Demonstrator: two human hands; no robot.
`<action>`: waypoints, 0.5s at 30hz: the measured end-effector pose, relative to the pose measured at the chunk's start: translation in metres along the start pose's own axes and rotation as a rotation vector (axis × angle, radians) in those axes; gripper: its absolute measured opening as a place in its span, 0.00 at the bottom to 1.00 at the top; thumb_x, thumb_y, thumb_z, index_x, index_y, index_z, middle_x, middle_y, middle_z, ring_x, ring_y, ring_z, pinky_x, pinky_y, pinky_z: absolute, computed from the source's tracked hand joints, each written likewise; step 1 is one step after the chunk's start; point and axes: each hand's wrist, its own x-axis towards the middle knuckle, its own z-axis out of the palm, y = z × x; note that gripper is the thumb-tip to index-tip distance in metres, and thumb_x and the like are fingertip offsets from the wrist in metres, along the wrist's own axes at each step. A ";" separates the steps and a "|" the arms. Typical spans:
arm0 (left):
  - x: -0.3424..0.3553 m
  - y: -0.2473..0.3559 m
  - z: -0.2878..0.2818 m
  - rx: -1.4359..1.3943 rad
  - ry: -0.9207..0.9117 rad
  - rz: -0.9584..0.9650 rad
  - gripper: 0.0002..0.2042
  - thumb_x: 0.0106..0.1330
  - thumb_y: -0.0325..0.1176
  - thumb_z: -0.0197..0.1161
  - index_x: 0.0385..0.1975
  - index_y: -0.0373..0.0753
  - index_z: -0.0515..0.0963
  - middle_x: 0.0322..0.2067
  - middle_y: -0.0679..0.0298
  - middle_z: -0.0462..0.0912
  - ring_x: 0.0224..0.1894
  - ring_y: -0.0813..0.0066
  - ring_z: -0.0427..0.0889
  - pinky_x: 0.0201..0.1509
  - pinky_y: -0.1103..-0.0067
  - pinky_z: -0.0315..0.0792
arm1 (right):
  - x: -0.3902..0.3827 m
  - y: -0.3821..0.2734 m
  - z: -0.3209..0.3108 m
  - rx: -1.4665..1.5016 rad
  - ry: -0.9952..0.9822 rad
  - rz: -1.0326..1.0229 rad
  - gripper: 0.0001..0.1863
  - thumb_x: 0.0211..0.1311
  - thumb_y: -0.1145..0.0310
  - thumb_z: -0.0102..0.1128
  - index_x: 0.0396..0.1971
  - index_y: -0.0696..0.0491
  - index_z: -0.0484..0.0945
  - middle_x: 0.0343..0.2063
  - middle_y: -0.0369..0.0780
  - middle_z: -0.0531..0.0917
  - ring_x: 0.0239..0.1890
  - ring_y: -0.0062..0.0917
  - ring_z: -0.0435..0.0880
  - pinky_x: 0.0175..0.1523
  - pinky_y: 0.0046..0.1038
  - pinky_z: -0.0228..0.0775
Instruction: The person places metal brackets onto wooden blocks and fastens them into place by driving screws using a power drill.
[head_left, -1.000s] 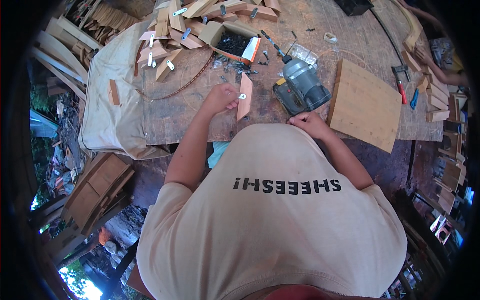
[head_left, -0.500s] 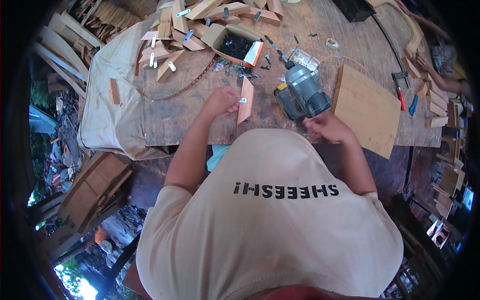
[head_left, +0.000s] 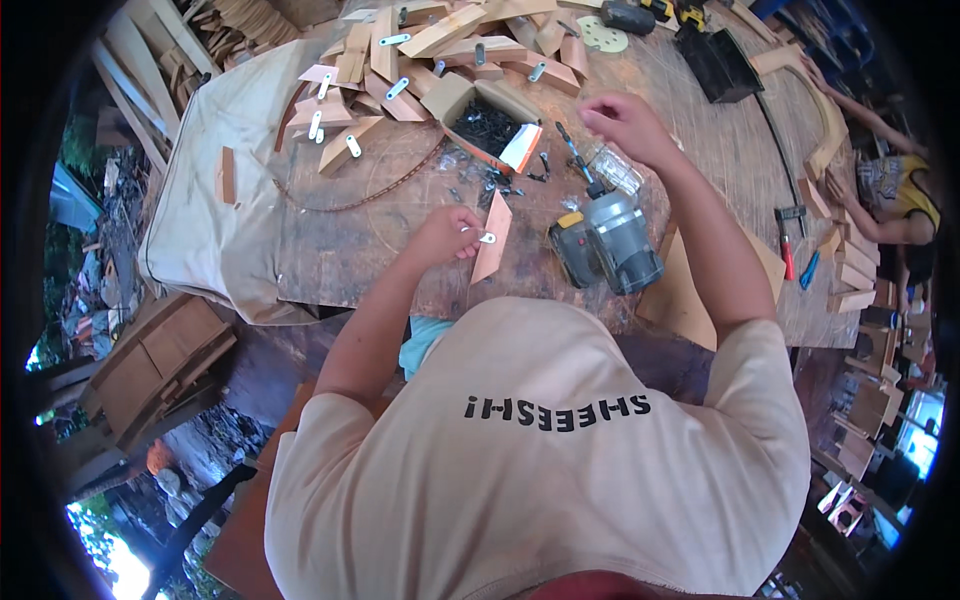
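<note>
Left hand (head_left: 447, 237): thumb and fingertips pinch, as I view it, one end of a small metal tab.
Metal tab (head_left: 488, 238): pale, with a hole; it juts rightward from that pinch over the wood block.
Wood block (head_left: 488, 263): slant-ended, reddish; on the bench (head_left: 360, 262), just right of the pinching fingertips.
Right hand (head_left: 628, 125): raised beyond and right of the pinch, near the drill bit (head_left: 572, 148); fingers curled, and I cannot tell whether they hold anything.
Drill (head_left: 625, 243): grey, lying right of the wood block, bit pointing away from me.
Screw box (head_left: 446, 97): open cardboard, dark screws (head_left: 484, 128) inside; beyond the left-hand grip.
Wood pile (head_left: 450, 35): cut pieces, several with tabs; farther beyond the grip.
Flat board (head_left: 668, 295): right of the grip, partly behind the right forearm.
</note>
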 end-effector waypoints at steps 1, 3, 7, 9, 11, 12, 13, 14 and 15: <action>0.002 -0.002 0.000 -0.006 0.006 0.003 0.05 0.62 0.28 0.58 0.32 0.33 0.75 0.24 0.64 0.80 0.24 0.81 0.79 0.25 0.84 0.73 | 0.022 0.012 0.005 -0.085 -0.039 -0.111 0.09 0.58 0.66 0.60 0.33 0.57 0.80 0.24 0.35 0.80 0.27 0.18 0.77 0.35 0.23 0.71; 0.004 -0.011 -0.001 -0.042 0.006 -0.005 0.04 0.62 0.28 0.57 0.32 0.33 0.75 0.24 0.64 0.80 0.24 0.81 0.79 0.25 0.84 0.73 | 0.059 0.019 0.024 -0.153 -0.138 -0.164 0.09 0.57 0.67 0.60 0.33 0.56 0.81 0.26 0.37 0.81 0.28 0.20 0.79 0.36 0.24 0.71; -0.002 -0.003 0.000 -0.044 0.025 -0.023 0.03 0.62 0.27 0.59 0.31 0.36 0.75 0.23 0.66 0.80 0.23 0.83 0.78 0.25 0.85 0.72 | 0.102 0.016 0.064 -0.457 -0.408 -0.342 0.08 0.53 0.69 0.60 0.33 0.52 0.82 0.31 0.40 0.82 0.34 0.28 0.81 0.40 0.29 0.73; -0.003 -0.001 0.000 -0.009 0.011 -0.025 0.03 0.62 0.27 0.59 0.31 0.35 0.75 0.23 0.65 0.80 0.23 0.83 0.78 0.25 0.85 0.72 | 0.112 0.012 0.076 -0.663 -0.510 -0.440 0.07 0.53 0.70 0.59 0.32 0.51 0.82 0.32 0.40 0.82 0.35 0.30 0.81 0.41 0.31 0.73; -0.005 0.000 0.000 -0.013 0.013 -0.036 0.03 0.63 0.27 0.59 0.32 0.35 0.75 0.23 0.65 0.80 0.23 0.83 0.78 0.25 0.85 0.72 | 0.117 0.006 0.089 -0.932 -0.630 -0.536 0.08 0.53 0.70 0.54 0.30 0.50 0.81 0.32 0.40 0.82 0.38 0.35 0.82 0.41 0.36 0.74; -0.005 0.000 -0.001 -0.006 0.004 -0.045 0.04 0.63 0.27 0.59 0.32 0.34 0.75 0.24 0.65 0.80 0.23 0.83 0.78 0.25 0.85 0.72 | 0.119 0.005 0.095 -0.929 -0.639 -0.541 0.08 0.53 0.70 0.54 0.30 0.50 0.81 0.32 0.40 0.82 0.38 0.35 0.82 0.41 0.36 0.74; -0.005 -0.004 0.000 -0.015 0.010 -0.050 0.04 0.63 0.27 0.59 0.32 0.34 0.75 0.24 0.65 0.80 0.23 0.83 0.78 0.25 0.85 0.72 | 0.121 0.006 0.101 -1.022 -0.635 -0.481 0.08 0.53 0.70 0.53 0.30 0.50 0.82 0.32 0.40 0.82 0.38 0.35 0.82 0.41 0.35 0.75; -0.004 -0.009 0.001 -0.038 0.012 -0.022 0.04 0.63 0.27 0.59 0.32 0.34 0.75 0.24 0.65 0.80 0.23 0.83 0.78 0.25 0.85 0.72 | 0.123 0.008 0.106 -1.113 -0.628 -0.419 0.09 0.54 0.70 0.52 0.30 0.50 0.82 0.32 0.39 0.82 0.38 0.35 0.82 0.40 0.35 0.75; -0.004 -0.013 0.001 -0.059 0.013 0.006 0.04 0.63 0.27 0.59 0.32 0.34 0.75 0.24 0.65 0.80 0.23 0.83 0.78 0.25 0.85 0.72 | 0.124 0.010 0.107 -1.108 -0.637 -0.421 0.09 0.54 0.70 0.52 0.30 0.50 0.82 0.32 0.39 0.82 0.38 0.35 0.82 0.40 0.35 0.75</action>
